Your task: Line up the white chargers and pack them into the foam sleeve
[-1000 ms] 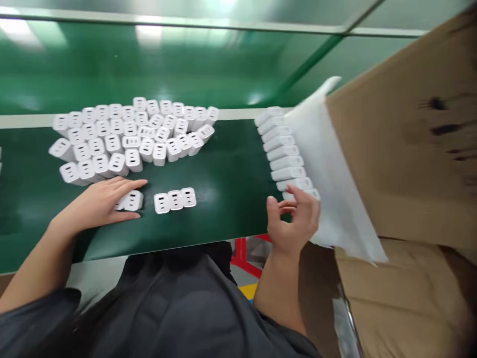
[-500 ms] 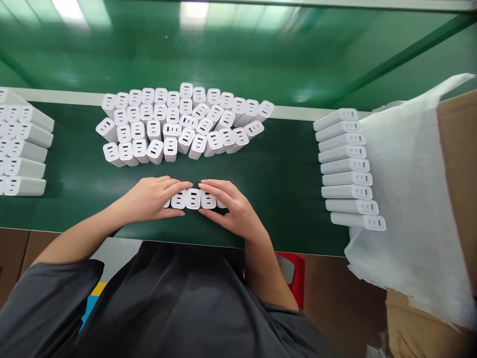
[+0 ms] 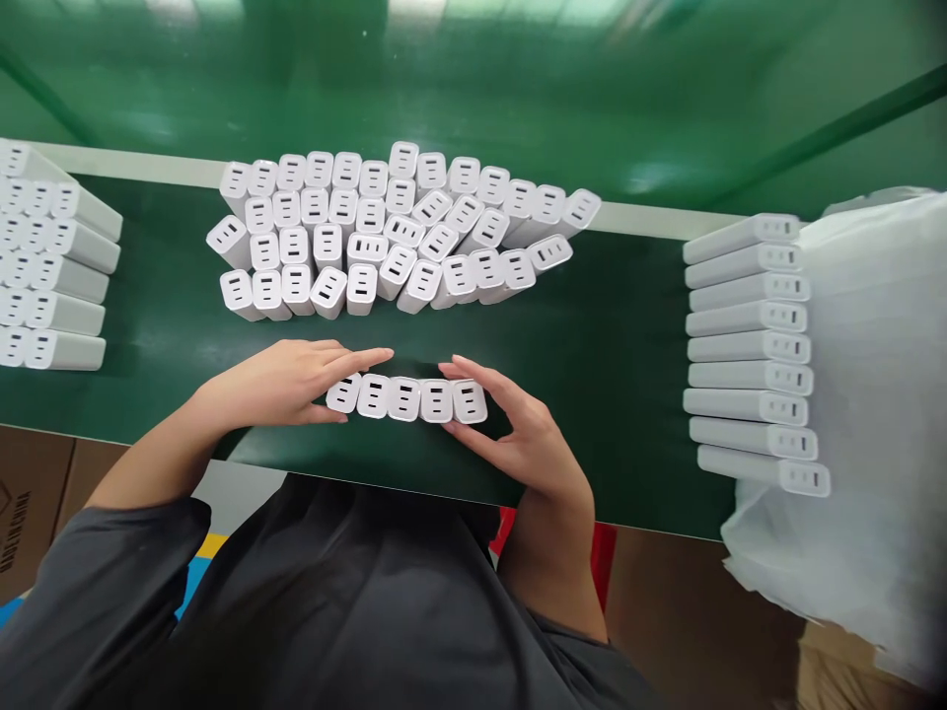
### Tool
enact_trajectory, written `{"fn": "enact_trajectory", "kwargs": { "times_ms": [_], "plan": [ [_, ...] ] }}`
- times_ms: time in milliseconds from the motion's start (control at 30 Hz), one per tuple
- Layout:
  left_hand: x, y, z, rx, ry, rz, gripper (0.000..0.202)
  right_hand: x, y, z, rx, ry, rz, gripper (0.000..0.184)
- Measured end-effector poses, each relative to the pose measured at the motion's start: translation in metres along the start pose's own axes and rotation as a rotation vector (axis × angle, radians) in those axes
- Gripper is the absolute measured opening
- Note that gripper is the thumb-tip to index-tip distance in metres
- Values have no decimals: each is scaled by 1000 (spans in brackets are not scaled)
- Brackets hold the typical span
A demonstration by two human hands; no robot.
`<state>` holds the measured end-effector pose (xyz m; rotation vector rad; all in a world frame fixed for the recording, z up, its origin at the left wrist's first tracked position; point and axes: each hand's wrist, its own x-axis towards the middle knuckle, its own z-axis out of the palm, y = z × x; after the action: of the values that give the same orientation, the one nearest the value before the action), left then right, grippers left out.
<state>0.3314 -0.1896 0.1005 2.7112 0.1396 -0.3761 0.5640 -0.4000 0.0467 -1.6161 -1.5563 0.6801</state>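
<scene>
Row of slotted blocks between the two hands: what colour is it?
The row of slotted blocks is white; it shows best in the head view.

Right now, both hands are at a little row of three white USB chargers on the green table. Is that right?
Not quite: there are five, not three. The head view shows five white USB chargers in that little row. The left hand and right hand are both at it, on the green table.
</scene>
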Motion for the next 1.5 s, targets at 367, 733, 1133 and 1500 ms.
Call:
{"fn": "enact_trajectory", "kwargs": {
  "times_ms": [367,733,1133,1500],
  "plan": [
    [4,1,8,8,87,101,70,4,-3,4,-100,26,-62,60],
    [4,-3,9,-92,96,45,87,21,-38,30,-394,123,-255,56],
    [1,-8,6,-80,113,-3,78,-14,-41,-8,-135,606,-33,58],
    [9,-17,26,-57,226,67,69,-158,42,-55,-606,1101,640,77]
  ]
}}
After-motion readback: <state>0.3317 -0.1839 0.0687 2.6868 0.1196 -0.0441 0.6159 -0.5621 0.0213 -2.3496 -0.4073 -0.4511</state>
